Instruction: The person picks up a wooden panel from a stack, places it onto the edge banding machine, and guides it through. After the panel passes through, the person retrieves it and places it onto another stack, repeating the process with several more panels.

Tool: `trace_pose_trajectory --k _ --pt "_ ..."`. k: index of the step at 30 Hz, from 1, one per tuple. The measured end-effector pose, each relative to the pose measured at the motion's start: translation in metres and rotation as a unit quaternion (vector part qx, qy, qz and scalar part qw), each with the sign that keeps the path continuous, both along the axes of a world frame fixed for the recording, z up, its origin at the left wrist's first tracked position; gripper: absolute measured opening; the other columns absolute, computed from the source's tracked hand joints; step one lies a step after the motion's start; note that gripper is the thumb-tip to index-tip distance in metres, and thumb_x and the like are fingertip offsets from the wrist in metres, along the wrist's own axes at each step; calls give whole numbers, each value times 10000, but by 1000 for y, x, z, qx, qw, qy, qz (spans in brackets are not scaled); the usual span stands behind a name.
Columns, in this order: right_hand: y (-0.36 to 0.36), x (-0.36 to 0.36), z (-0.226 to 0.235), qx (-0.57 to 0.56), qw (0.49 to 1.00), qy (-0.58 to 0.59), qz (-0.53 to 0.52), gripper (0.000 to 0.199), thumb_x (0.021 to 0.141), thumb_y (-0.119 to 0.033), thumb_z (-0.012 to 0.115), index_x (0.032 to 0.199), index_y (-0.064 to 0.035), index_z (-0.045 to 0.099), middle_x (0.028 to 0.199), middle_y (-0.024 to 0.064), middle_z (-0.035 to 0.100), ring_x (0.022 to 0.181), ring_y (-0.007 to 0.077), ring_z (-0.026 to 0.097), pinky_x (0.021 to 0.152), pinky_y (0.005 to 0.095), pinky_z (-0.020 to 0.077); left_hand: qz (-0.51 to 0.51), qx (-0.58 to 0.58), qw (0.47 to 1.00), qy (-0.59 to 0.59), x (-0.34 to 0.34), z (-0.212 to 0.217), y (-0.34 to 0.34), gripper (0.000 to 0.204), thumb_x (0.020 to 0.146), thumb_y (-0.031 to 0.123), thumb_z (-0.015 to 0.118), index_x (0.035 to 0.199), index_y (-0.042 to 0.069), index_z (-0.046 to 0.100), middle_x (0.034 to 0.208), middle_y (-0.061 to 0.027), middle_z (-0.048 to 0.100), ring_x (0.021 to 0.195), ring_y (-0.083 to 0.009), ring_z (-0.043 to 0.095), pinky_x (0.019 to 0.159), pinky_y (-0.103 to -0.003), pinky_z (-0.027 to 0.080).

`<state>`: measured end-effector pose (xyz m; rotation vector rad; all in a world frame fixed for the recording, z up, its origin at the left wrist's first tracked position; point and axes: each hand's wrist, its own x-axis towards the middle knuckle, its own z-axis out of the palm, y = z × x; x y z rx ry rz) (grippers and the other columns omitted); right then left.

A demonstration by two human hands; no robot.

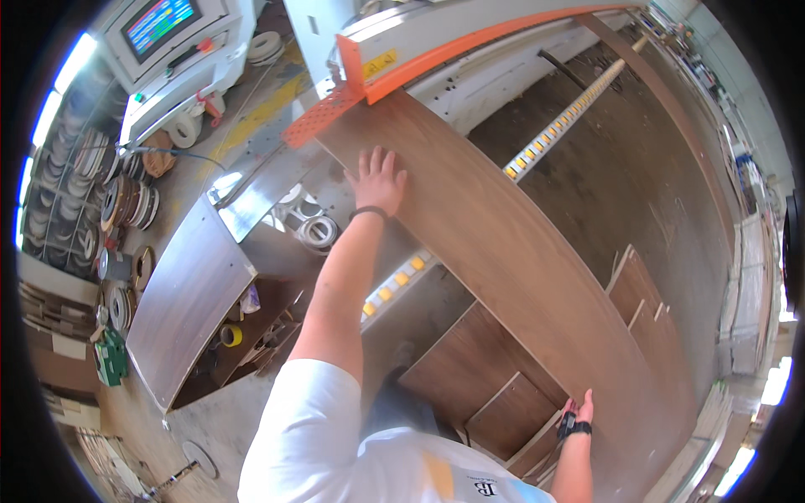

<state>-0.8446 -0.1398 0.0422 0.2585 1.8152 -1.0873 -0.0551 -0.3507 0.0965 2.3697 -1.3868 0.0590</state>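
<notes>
A long brown wood-grain board point(495, 226) slants from the orange guard at the upper middle down to the lower right. My left hand point(379, 180) lies flat on its near edge by the far end, fingers spread, with a dark band round the wrist. Lower right, my right hand point(579, 411) grips the same board's near edge; part of its fingers is hidden, and a black watch sits on that wrist. Under the board's middle runs a roller rail point(398, 287) with yellow rollers, which shows again on the far side.
A machine with an orange rail point(478, 46) stands ahead, its control panel point(159, 29) at upper left. To my left is a wooden cabinet point(189, 302) holding yellow tape point(231, 335). Rolls of edging point(130, 204) fill racks behind it. More brown panels point(478, 369) lie below the board.
</notes>
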Motion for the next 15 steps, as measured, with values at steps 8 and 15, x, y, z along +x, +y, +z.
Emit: trace_pose_trajectory --k 8,15 --pt "-14 143 56 -64 965 126 221 390 951 -379 702 1220 -116 601 1016 32 664 844 150 677 629 284 532 -64 59 996 14 0 9 -32 601 998 459 482 1524 181 403 1661 -38 247 1552 -301 143 1170 -711 149" --pt "111 148 31 -19 854 185 486 174 940 -183 657 1076 -76 672 902 45 728 746 133 702 662 277 552 -271 39 961 23 -80 12 14 582 890 321 658 1409 105 510 1526 -75 459 1485 -340 296 1191 -624 196"
